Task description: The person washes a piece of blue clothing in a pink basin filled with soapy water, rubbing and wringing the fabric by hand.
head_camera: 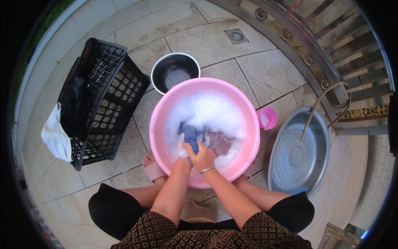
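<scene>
Before me stands a round pink plastic basin (159, 130) holding water topped with thick white suds (214, 104). A wet, twisted blue cloth (190, 133) rises out of the foam near the basin's middle. My right hand (202, 157), with a silver bangle at the wrist, is closed around the near end of this cloth. Just left of it, my left hand (184, 158) is down at the foam against the cloth; suds and the cloth hide most of its fingers. Brownish water (220, 143) shows through a gap in the suds at right.
A black plastic crate (108, 109) with dark clothes (76, 105) and a white cloth (56, 135) stands left. Behind the basin is a metal bowl (177, 73). To the right are a pink cup (267, 119) and a metal tub (295, 152) of water with a hose (317, 101).
</scene>
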Available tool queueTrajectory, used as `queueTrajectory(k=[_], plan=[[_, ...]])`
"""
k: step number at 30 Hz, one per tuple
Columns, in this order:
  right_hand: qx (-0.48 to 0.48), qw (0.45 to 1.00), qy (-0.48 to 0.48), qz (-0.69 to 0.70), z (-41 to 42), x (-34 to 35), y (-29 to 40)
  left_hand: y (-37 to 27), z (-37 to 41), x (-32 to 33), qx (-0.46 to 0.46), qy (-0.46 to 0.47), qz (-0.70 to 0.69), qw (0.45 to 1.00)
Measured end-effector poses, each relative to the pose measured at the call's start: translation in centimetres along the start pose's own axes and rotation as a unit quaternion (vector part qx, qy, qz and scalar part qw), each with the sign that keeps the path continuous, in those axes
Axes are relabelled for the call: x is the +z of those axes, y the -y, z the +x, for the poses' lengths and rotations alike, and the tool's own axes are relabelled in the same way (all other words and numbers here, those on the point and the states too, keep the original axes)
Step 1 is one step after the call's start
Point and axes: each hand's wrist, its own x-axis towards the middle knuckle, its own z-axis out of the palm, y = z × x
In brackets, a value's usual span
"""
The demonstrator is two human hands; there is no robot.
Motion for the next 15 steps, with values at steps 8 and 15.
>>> queueTrajectory(k=[8, 15], plan=[[0.082, 0.995, 0.045, 0.041, 3.0, -0.2, -1.4, -1.5, -2.4, 1.8, 0.071, -0.096, -0.094, 0.988], [0.349, 0.858, -0.047, 0.373, 6.9, -0.7, -12.5, 2.7, 0.3, 0.2, -0.062, -0.173, 0.073, 0.98]])
